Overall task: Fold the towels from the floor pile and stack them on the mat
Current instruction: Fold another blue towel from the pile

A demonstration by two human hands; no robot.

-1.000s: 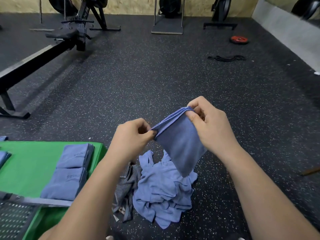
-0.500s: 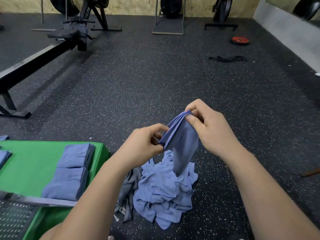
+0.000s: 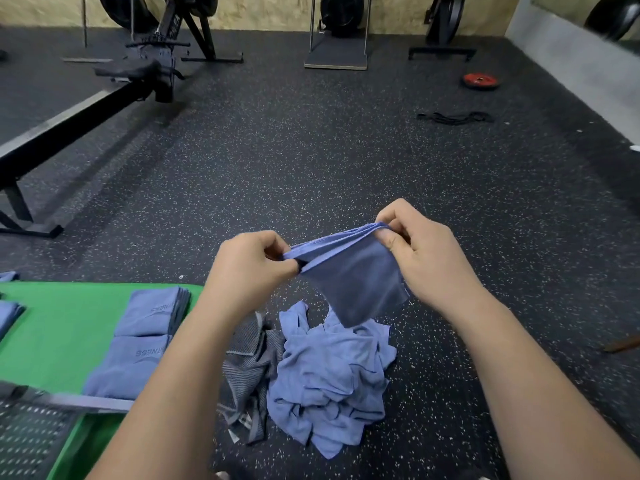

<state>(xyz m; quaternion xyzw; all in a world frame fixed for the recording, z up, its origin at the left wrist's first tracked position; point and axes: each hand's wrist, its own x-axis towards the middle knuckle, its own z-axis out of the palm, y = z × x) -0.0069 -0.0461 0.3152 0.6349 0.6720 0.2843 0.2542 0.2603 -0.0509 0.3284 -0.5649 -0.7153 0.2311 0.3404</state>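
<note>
Pinching what, the person's left hand (image 3: 247, 268)? asks one onlooker.

One end of a folded blue towel (image 3: 356, 282), answers the other: thumb and curled fingers clamp the layered top edge. The right hand (image 3: 419, 258) pinches the other end the same way, a little higher and farther out, so the edge runs taut between them.

And where is the towel?

Up in the air, in front of the person, its loose part hanging down to a point just above the pile (image 3: 332, 375) of crumpled blue towels on the speckled black floor (image 3: 311, 161). Whether the tip touches the pile cannot be told.

Anything else in that heap?

A grey striped cloth (image 3: 249, 365) lies against its left side.

And the mat?

The green mat (image 3: 69, 327) lies left of the pile, with a stack of folded blue towels (image 3: 145, 337) near its right edge and more blue cloth (image 3: 8, 315) at the far left border of the view.

Farther off?

A rowing machine (image 3: 86, 109) at the left, a red weight plate (image 3: 481, 80) and a black band (image 3: 453, 117) at the right.
</note>
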